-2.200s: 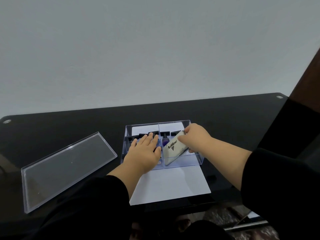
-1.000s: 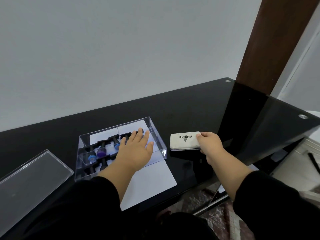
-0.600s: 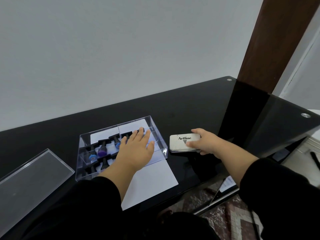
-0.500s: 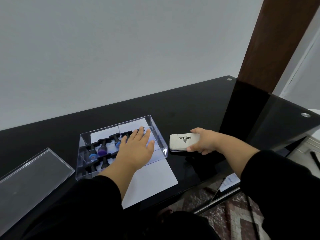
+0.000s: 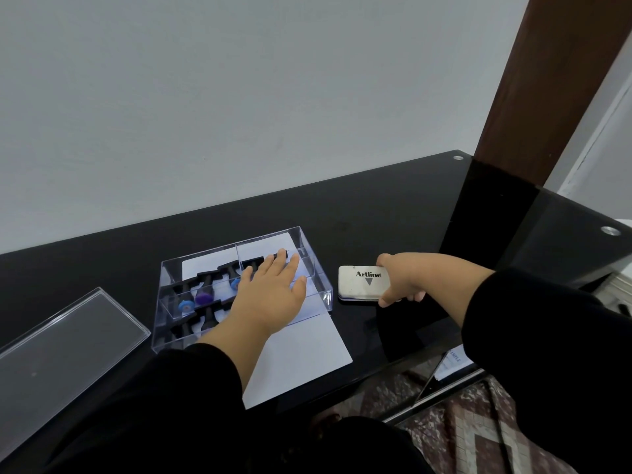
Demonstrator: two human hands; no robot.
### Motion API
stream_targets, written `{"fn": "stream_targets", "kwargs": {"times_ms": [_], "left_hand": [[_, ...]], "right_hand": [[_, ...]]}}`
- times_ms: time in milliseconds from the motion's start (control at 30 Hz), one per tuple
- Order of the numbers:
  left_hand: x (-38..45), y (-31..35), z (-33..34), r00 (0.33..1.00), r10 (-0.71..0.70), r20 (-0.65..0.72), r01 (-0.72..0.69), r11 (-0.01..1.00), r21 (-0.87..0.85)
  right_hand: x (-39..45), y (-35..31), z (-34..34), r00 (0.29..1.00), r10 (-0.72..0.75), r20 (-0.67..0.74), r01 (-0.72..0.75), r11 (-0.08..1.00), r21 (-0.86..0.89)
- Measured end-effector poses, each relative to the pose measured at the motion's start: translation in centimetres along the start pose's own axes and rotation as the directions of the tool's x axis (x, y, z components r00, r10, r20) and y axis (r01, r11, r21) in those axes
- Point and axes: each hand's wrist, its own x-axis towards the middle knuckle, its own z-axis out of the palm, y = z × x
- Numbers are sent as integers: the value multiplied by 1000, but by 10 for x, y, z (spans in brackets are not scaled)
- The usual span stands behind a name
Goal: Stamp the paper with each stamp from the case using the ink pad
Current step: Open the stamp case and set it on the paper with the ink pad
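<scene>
Head view: left hand [image 5: 270,295] flat, fingers straight, resting on top of clear case [image 5: 318,289]; stamps [image 5: 205,295] lie inside in rows. Case sits on paper [image 5: 301,357], on black table [image 5: 376,213]. Right hand [image 5: 403,278] grips ink pad [image 5: 360,282], closed, flat on table just right of case. Case lid [image 5: 68,336] lies off to left.

Step, by judgement: setting up ink pad (no stamping yet). Next: open pad lid, pick first stamp, shift case off paper.

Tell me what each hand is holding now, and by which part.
The right hand holds the Artline ink pad by its right end, as it lies on the table. The left hand holds nothing; it lies flat over the clear stamp case.
</scene>
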Motion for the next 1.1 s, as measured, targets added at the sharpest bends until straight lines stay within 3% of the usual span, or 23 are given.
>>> {"fn": "stream_targets", "kwargs": {"times_ms": [333,467,600,767,900,1100], "left_hand": [[0,1,-3,1000,-8,14,9,1000,-28],[-3,-1,-13,1000,-5,11,8,976,-217],[-17,-14,-19,998,-47,-42,28,925,-378],[-41,-45,-24,959,-265,-96,198,875,-442],[-69,-73,-24,855,-499,-144,372,783,-499],[-92,-86,-16,791,-612,-18,449,600,-662]], "right_hand": [[-13,-7,-5,1000,8,-14,-9,996,-92],[-19,-14,-14,996,-23,-83,13,993,-117],[-27,-31,-22,975,-141,-169,137,990,-38],[-28,-62,-15,940,-251,-232,274,959,75],[-24,-82,-3,948,-224,-226,258,957,134],[-12,-99,8,973,-141,-181,165,978,129]]}}
